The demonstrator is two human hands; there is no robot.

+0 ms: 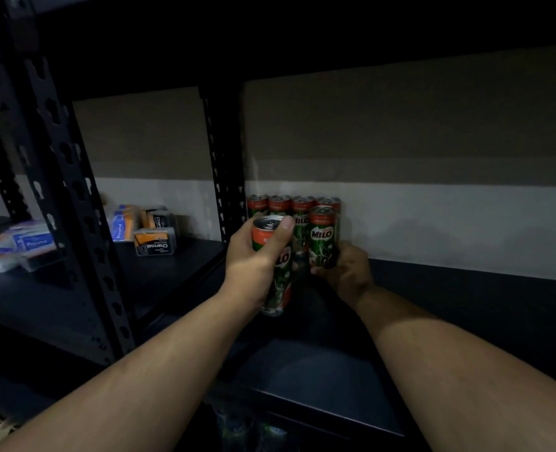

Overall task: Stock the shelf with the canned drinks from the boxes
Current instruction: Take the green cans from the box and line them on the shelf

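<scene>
Fingers [279,238] of L hand [253,259] round Milo can [278,282]; R hand [348,272] grips 2nd can [323,238]

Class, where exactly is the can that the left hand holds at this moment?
In the head view, the left hand grips the can centre-frame above the dark shelf, just left of the right hand's can, in front of the back row of cans.

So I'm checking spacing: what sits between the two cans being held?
In the head view, another upright Milo can shows between the left hand's can and the right hand's can.
</scene>
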